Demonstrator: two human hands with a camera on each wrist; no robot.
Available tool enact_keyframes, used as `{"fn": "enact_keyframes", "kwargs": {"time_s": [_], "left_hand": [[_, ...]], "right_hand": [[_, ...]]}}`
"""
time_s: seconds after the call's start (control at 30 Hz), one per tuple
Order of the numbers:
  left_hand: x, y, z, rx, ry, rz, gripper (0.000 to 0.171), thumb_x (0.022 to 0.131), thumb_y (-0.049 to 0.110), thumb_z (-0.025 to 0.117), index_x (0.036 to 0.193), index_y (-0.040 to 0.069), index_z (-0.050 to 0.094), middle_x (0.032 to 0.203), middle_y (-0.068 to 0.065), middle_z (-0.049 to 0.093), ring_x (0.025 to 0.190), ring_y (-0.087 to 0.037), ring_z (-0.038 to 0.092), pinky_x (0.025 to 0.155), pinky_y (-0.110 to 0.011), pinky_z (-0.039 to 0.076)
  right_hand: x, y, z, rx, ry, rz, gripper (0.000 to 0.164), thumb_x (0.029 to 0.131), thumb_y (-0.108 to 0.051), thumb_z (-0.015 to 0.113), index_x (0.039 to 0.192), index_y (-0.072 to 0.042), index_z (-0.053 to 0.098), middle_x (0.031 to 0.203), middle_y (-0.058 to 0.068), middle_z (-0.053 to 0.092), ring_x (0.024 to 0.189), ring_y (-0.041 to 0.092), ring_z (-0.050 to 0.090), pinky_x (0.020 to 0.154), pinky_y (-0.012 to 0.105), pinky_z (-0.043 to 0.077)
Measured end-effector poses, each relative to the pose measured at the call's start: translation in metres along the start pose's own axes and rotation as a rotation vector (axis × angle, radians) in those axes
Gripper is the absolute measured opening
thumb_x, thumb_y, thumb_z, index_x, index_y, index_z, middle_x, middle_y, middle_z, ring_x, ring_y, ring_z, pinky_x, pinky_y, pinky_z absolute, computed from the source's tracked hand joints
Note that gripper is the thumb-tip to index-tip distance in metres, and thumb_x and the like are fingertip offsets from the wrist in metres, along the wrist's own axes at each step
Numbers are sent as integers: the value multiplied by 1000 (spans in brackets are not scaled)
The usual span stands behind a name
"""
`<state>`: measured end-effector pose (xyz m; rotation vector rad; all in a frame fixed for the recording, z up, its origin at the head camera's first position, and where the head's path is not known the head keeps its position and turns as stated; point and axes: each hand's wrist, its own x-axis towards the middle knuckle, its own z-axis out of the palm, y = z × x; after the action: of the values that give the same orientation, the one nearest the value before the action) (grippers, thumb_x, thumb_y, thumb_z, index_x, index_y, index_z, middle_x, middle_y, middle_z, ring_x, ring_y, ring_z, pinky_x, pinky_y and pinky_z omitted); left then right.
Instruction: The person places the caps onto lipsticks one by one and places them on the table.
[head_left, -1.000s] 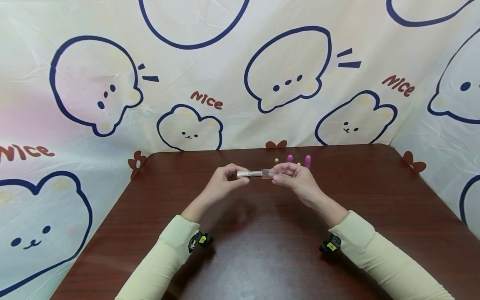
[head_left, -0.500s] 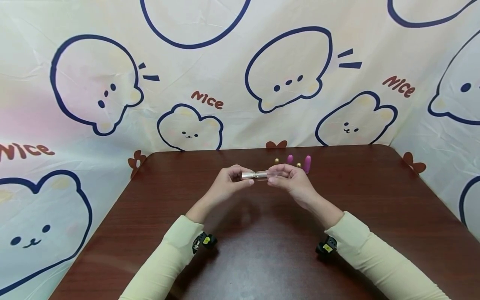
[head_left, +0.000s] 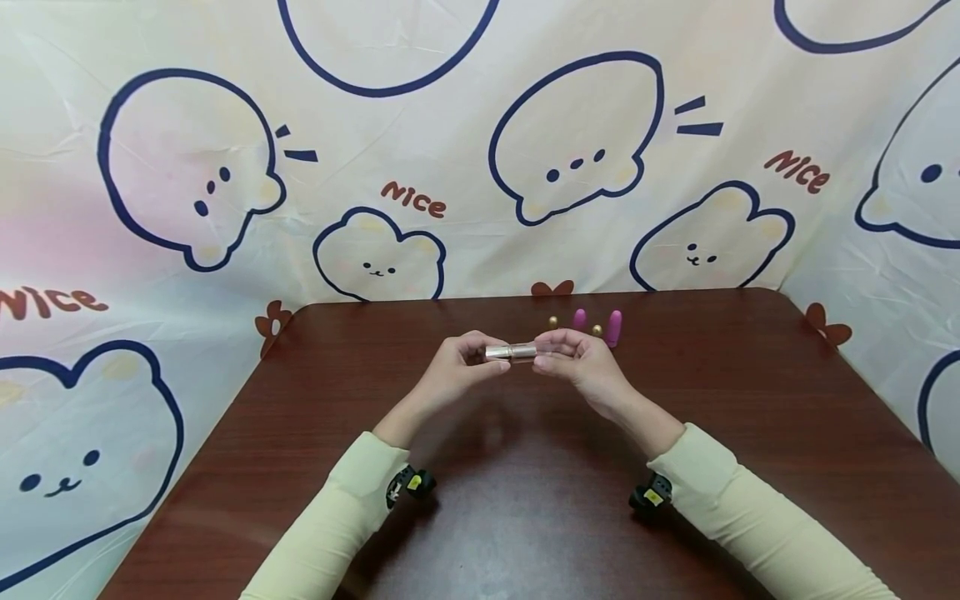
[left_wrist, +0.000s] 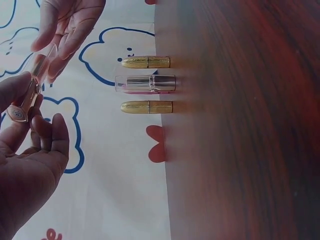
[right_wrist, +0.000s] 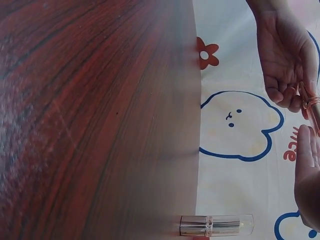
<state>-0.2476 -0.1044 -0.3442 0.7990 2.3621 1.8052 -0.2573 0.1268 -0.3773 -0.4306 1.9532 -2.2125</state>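
My left hand holds the shiny metallic base of a lipstick level above the table, pinched between thumb and fingers. From the other side, my right hand pinches its clear cap, which overlaps the tube. The right hand's fingers hide part of the cap in the head view. Past the hands, gold bullet-shaped lipsticks stand upright, with a clear-capped lipstick between them in the left wrist view. Magenta, round-topped tubes show beside the right hand in the head view.
A dark brown wooden table lies under both hands. Behind it and along its sides hangs a pale cloth printed with blue-outlined bears. Both wrists wear small black cameras.
The hands have drawn closer together, and the clear cap has slid leftward over the lipstick. Over the last half second the hands have barely moved.
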Motion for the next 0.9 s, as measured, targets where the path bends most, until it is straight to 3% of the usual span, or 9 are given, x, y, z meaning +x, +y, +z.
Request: {"fn": "enact_keyframes", "kwargs": {"time_s": [0.33, 0.63, 0.9], "left_hand": [[0, 2, 2, 6, -1, -6, 24, 88, 4, 70, 111, -4, 69, 98, -12, 62, 79, -17, 53, 67, -24, 46], [3, 2, 5, 17, 8, 11, 24, 87, 3, 72, 109, -5, 70, 93, -10, 61, 76, -16, 51, 63, -23, 44], [16, -31, 5, 103, -5, 31, 25, 86, 10, 74, 109, 1, 72, 98, -10, 63, 80, -18, 54, 67, -27, 45]], "right_hand": [[-2, 0, 1, 15, 2, 16, 33, 88, -6, 71, 118, 2, 60, 108, 10, 69, 97, 24, 68, 93, 49, 43], [-3, -2, 2, 0, 24, 36, 33, 88, -5, 70, 118, 4, 60, 110, 15, 68, 95, 24, 69, 87, 42, 49], [-2, 0, -1, -75, 18, 21, 35, 88, -8, 73, 118, 5, 60, 109, 17, 67, 98, 30, 67, 87, 41, 50]]}}
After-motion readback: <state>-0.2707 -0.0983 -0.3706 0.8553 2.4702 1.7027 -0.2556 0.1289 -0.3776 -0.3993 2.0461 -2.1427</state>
